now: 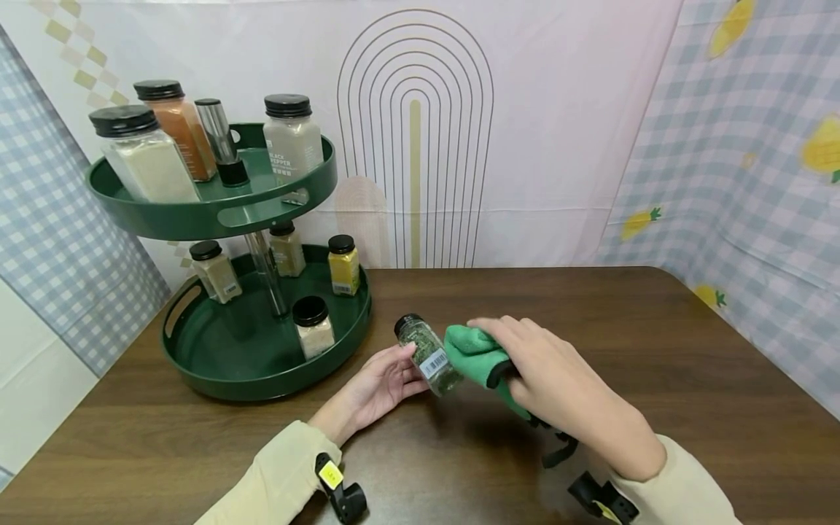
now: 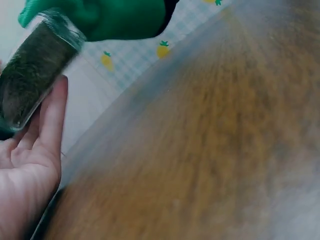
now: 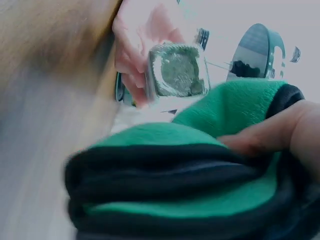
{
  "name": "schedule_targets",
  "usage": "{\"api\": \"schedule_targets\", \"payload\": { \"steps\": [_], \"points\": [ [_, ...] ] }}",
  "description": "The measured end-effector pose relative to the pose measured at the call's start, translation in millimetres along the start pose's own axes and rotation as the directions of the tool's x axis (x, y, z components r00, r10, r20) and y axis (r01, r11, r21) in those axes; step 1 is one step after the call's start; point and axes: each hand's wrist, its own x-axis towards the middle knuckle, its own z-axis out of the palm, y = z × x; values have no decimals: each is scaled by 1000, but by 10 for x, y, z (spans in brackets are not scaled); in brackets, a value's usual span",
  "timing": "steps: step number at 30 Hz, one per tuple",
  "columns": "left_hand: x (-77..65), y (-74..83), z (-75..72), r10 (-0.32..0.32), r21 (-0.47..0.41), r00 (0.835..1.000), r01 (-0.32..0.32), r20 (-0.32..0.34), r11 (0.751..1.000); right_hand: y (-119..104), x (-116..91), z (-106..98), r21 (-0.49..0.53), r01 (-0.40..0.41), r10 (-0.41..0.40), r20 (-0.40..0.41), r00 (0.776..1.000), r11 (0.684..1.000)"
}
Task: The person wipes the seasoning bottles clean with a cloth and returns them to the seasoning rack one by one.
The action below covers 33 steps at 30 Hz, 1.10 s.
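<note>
My left hand (image 1: 390,379) holds a small glass spice jar (image 1: 429,356) of dried green herbs between thumb and fingers, tilted above the table. The jar has a black lid and a white barcode label; its square base faces the right wrist camera. My right hand (image 1: 558,372) grips a folded green cloth (image 1: 474,354) with black edging, its front fold close beside the jar's lower side. In the right wrist view the thumb presses into the folded cloth (image 3: 165,137). Fingers of the left hand (image 2: 50,120) lie along the jar's underside in the left wrist view.
A two-tier green turntable rack (image 1: 262,390) stands at the left. Its upper tray (image 1: 216,219) bears large jars and a metal-topped grinder (image 1: 219,138); its lower tray carries several small black-lidded jars. Behind the wooden table (image 1: 525,306) hangs a printed white cloth (image 1: 558,109).
</note>
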Motion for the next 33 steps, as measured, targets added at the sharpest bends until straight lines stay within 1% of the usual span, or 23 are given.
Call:
{"api": "schedule_targets", "payload": {
  "steps": [2, 4, 7, 10, 13, 17, 20, 22, 24, 27, 28, 29, 31, 33],
  "points": [
    [6, 2, 0, -8, -20, 1000, 7, -22, 1000, -20, 10, 2, 19, 3, -3, -35, 999, 1000],
    [14, 2, -3, -15, -38, 999, 14, -41, 999, -46, 14, 29, 22, 39, -37, -60, 998, 999],
    [26, 9, 0, -30, -51, 998, 27, -60, 998, -77, 21, 109, -16, 82, -83, -86, 993, 997],
    [34, 13, 0, -44, -62, 996, 39, -78, 997, -87, 24, 171, -54, 82, -87, -101, 991, 995],
    [35, 17, 3, -65, -90, 994, 57, -91, 994, -91, 23, 179, -71, 74, -80, -84, 993, 995],
    [39, 30, -1, -104, -132, 989, 89, -107, 987, -102, 19, 181, -89, 65, -65, -1, 998, 994],
    [41, 39, -9, -120, -144, 988, 105, -98, 984, -102, 18, 183, -93, 46, -41, 52, 998, 995],
    [37, 44, -13, -116, -137, 990, 104, -77, 985, -98, 16, 179, -90, 35, -30, 60, 998, 995],
    [34, 45, -14, -116, -128, 991, 107, -70, 986, -95, 10, 171, -92, 35, -29, 62, 998, 995],
    [36, 41, -10, -121, -122, 989, 110, -86, 986, -92, 3, 155, -98, 41, -34, 71, 997, 994],
    [39, 38, -7, -126, -124, 987, 113, -101, 986, -91, 1, 149, -105, 41, -33, 75, 997, 994],
    [41, 37, -5, -129, -131, 986, 114, -110, 985, -89, -3, 143, -121, 42, -33, 81, 996, 992],
    [47, 31, -6, -129, -144, 983, 110, -128, 983, -88, -13, 128, -196, 35, -19, 83, 996, 980],
    [52, 30, -6, -128, -154, 982, 106, -138, 982, -85, -21, 115, -279, 17, -4, 50, 999, 960]
  ]
}}
